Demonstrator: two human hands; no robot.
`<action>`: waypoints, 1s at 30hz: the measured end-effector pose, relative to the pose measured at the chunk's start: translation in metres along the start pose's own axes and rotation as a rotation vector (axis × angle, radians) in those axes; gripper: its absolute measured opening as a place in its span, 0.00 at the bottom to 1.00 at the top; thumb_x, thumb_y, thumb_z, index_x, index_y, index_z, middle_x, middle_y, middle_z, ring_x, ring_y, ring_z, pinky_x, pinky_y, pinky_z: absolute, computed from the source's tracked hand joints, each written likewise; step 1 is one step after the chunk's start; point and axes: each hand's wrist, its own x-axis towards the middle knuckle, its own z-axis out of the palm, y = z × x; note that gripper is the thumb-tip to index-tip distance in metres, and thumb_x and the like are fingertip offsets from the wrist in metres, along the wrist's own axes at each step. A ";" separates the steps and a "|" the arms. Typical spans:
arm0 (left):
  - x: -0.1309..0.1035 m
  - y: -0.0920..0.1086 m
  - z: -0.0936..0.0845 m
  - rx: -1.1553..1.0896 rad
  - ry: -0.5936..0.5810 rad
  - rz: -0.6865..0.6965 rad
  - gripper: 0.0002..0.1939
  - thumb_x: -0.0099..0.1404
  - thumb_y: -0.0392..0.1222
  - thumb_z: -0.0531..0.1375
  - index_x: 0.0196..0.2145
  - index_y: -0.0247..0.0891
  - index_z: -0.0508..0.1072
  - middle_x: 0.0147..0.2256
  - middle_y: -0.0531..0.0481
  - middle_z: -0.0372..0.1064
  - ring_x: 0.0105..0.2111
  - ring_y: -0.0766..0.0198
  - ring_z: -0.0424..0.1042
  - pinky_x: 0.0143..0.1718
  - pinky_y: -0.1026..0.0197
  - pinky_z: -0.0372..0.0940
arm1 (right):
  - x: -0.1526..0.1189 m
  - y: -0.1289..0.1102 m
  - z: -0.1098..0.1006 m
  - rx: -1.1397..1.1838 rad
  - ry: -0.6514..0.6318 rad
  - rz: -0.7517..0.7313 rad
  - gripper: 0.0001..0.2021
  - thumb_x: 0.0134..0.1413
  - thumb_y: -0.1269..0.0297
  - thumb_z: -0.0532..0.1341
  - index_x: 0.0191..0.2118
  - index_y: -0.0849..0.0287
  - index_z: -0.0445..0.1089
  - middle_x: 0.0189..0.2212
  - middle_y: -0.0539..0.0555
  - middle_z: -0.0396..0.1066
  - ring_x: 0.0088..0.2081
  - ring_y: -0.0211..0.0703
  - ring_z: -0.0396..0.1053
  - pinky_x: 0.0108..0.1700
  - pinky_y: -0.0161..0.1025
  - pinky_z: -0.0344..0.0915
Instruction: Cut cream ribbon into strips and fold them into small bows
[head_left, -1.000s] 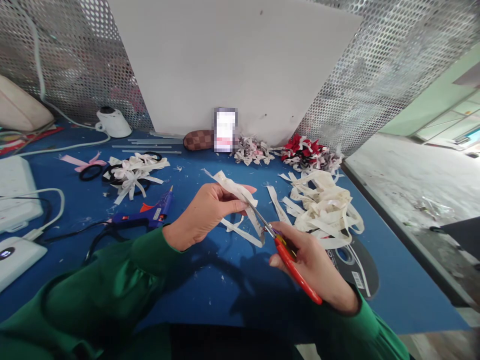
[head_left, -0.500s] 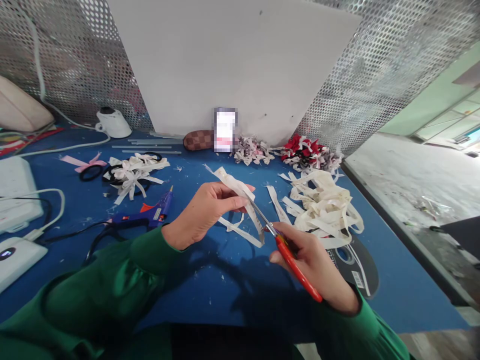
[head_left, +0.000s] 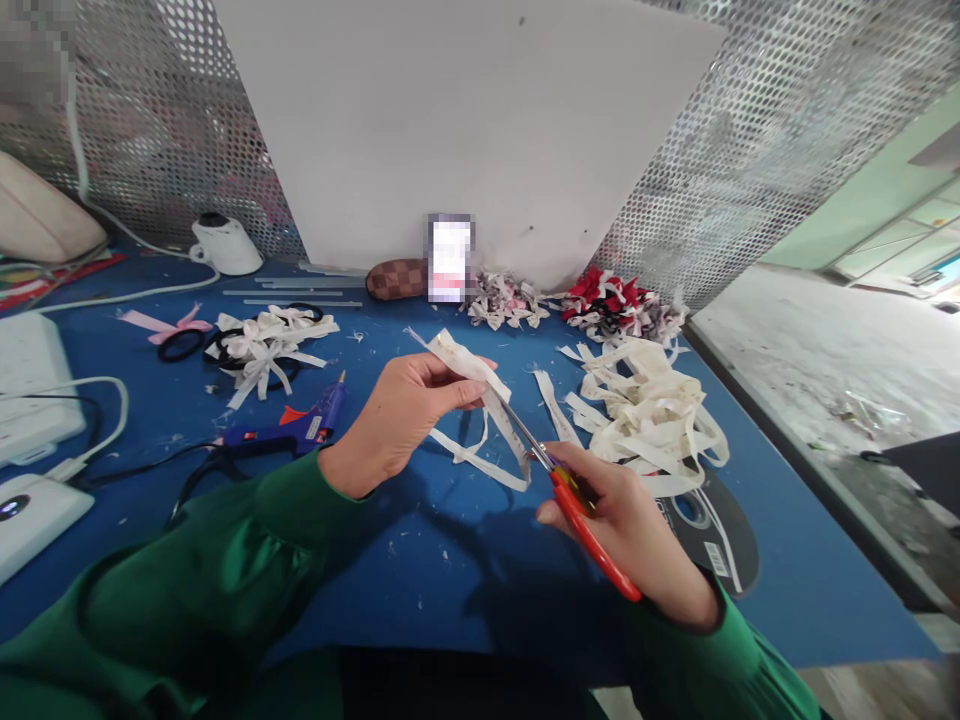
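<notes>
A white ribbon [head_left: 459,358] is pinched between the thumb and fingers of my left hand [head_left: 409,410], above the blue table. Part of the ribbon hangs down and loops toward the tabletop. My right hand [head_left: 611,515] is wrapped round red-handled scissors [head_left: 596,545], their metal blades pointing up and left against the ribbon beside my left fingertips. To the right lies a heap of cream ribbon [head_left: 649,415], with a separate short strip [head_left: 555,408] at its left.
A blue glue gun [head_left: 319,420] lies left of my left hand, near white bows with black hair ties [head_left: 266,340]. A phone [head_left: 450,258] stands at the back beside a checkered case [head_left: 396,279]. Red bows [head_left: 607,300] and a black spool [head_left: 720,535] are on the right.
My left hand has shifted slightly left and up along the ribbon. The right hand and scissors have barely moved.
</notes>
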 end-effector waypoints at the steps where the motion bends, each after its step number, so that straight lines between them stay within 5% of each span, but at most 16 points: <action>1: 0.000 0.000 0.000 0.007 0.006 0.002 0.15 0.52 0.44 0.74 0.38 0.37 0.84 0.37 0.46 0.82 0.38 0.56 0.78 0.44 0.55 0.73 | 0.000 0.000 0.000 -0.006 -0.001 0.006 0.20 0.56 0.50 0.65 0.50 0.57 0.72 0.25 0.46 0.65 0.27 0.39 0.60 0.31 0.36 0.58; 14: -0.002 -0.001 -0.001 0.039 -0.078 -0.043 0.15 0.52 0.41 0.73 0.40 0.38 0.84 0.35 0.47 0.81 0.37 0.57 0.78 0.45 0.54 0.73 | 0.000 -0.003 -0.001 -0.040 -0.014 0.013 0.21 0.55 0.47 0.66 0.49 0.56 0.72 0.25 0.47 0.67 0.27 0.39 0.60 0.30 0.36 0.58; 23: -0.001 0.001 -0.001 0.021 -0.087 -0.062 0.14 0.52 0.40 0.73 0.39 0.38 0.84 0.34 0.48 0.81 0.35 0.60 0.78 0.44 0.56 0.73 | -0.004 -0.005 -0.005 0.054 -0.070 0.034 0.12 0.58 0.53 0.65 0.40 0.56 0.70 0.25 0.47 0.65 0.27 0.38 0.56 0.29 0.36 0.56; 30: -0.002 0.002 0.000 0.036 -0.092 -0.063 0.14 0.52 0.40 0.74 0.39 0.38 0.84 0.35 0.47 0.81 0.35 0.60 0.77 0.42 0.57 0.73 | -0.003 -0.002 -0.004 0.022 -0.055 0.013 0.18 0.57 0.51 0.66 0.48 0.56 0.72 0.25 0.46 0.64 0.27 0.38 0.57 0.30 0.36 0.57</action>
